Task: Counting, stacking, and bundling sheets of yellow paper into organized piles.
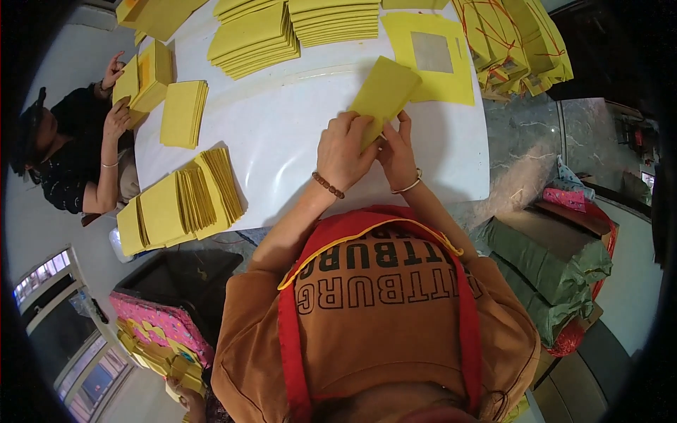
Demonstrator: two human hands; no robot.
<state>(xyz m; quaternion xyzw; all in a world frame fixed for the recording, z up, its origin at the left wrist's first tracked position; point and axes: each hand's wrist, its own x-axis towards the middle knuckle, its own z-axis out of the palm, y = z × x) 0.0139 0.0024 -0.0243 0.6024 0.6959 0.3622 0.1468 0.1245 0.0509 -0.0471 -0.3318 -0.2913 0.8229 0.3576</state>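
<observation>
Over the white table (282, 134), near its front edge, I hold a flat, folded yellow paper piece (388, 88) tilted up to the right. My left hand (344, 149) is closed on its lower left edge. At its lower right corner, my right hand (397, 154) pinches the paper between thumb and fingers. The fingers partly hide the lower end. Just beyond lies a flat yellow sheet (458, 81) with a pale rectangular window (431, 53).
Stacks of folded yellow pieces stand at the back (250, 42) and front left (183, 201), with a smaller pile (185, 113) between. A co-worker (81, 151) handles a yellow box (151, 77) at left. Yellow bags with red cords (515, 42) fill the far right; green-wrapped bundles (543, 261) sit below.
</observation>
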